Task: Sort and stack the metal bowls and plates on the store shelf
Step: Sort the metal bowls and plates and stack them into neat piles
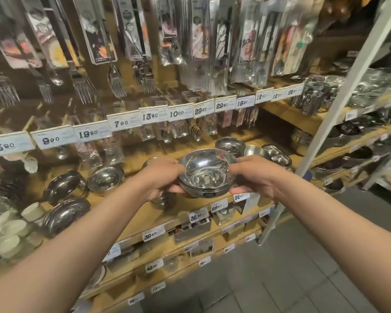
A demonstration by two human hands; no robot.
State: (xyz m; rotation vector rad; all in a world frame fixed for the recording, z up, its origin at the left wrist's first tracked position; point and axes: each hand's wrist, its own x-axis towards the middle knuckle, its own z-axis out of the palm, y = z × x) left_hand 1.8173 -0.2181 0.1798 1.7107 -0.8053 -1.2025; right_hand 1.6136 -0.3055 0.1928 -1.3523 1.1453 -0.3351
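Both hands hold a small stack of nested shiny metal bowls [207, 175] above the front edge of the wooden shelf [145, 213]. My left hand [161, 177] grips its left rim, thumb on top and fingers underneath. My right hand [254, 175] grips the right rim the same way. More metal bowls stand on the shelf: one [106, 177] to the left, a tilted one [63, 186] further left, another tilted one [66, 215] near the shelf front. A bowl [230, 145] and divided metal plates [278, 155] sit behind on the right.
White ceramic dishes [8, 233] crowd the shelf's left end. Packaged forks and spoons [127, 53] hang above a row of price tags [124, 122]. A white metal upright [339, 105] stands at the right, with further shelves of metalware [357, 157] beyond. Grey floor tiles lie below.
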